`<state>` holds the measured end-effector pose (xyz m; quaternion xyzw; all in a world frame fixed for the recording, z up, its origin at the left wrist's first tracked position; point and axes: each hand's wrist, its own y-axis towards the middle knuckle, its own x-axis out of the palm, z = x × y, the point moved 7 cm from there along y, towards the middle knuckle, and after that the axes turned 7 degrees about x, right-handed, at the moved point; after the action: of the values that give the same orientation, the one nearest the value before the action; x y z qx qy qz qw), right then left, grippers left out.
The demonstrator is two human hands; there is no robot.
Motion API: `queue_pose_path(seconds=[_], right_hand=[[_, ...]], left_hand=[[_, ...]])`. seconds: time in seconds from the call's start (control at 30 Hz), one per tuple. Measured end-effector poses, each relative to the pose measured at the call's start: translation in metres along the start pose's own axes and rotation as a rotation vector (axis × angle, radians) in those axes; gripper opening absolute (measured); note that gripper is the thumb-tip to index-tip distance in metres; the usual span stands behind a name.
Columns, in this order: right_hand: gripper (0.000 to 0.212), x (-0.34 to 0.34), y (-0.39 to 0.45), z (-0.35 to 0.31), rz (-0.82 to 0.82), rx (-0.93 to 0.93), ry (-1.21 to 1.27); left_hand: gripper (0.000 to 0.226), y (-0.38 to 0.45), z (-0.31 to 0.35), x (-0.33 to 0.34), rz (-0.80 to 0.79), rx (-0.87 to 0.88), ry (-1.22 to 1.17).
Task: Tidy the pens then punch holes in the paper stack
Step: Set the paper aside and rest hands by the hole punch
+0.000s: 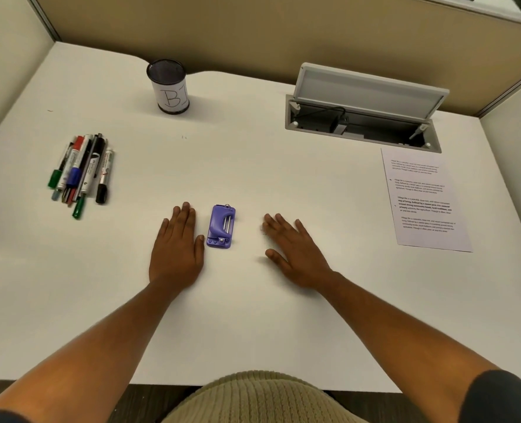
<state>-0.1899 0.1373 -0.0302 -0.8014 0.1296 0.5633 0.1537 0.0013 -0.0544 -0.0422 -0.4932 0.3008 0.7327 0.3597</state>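
Several pens and markers [82, 169] lie bundled on the white desk [253, 315] at the left. A black mesh pen cup [168, 86] with a white label stands upright at the back, nothing visible in it. A small purple hole punch [221, 226] lies at the desk's middle. A printed paper stack [422, 198] rests at the right. My left hand [177, 248] lies flat on the desk, its thumb just left of the punch. My right hand [296, 251] lies flat to the punch's right, fingers spread. Neither hand holds anything.
A grey cable hatch [364, 117] is set into the desk at the back right, its lid propped open over cables. Beige partition walls [253, 32] enclose the desk at the back and sides. My lap in a knitted garment [253, 398] is at the front edge.
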Motion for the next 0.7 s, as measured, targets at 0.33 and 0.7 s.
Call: queue_pose_path(seconds=[0.33,0.7], right_hand=[[0.078,0.018,-0.022,-0.001,0.083,0.371,-0.144],[0.064,0.016,-0.014,-0.007,-0.003,0.227,-0.093]], left_hand=[[0.063,0.000,0.000,0.000,0.009,0.001,-0.007],[0.063,0.001,0.000,0.001,0.002,0.006,-0.004]])
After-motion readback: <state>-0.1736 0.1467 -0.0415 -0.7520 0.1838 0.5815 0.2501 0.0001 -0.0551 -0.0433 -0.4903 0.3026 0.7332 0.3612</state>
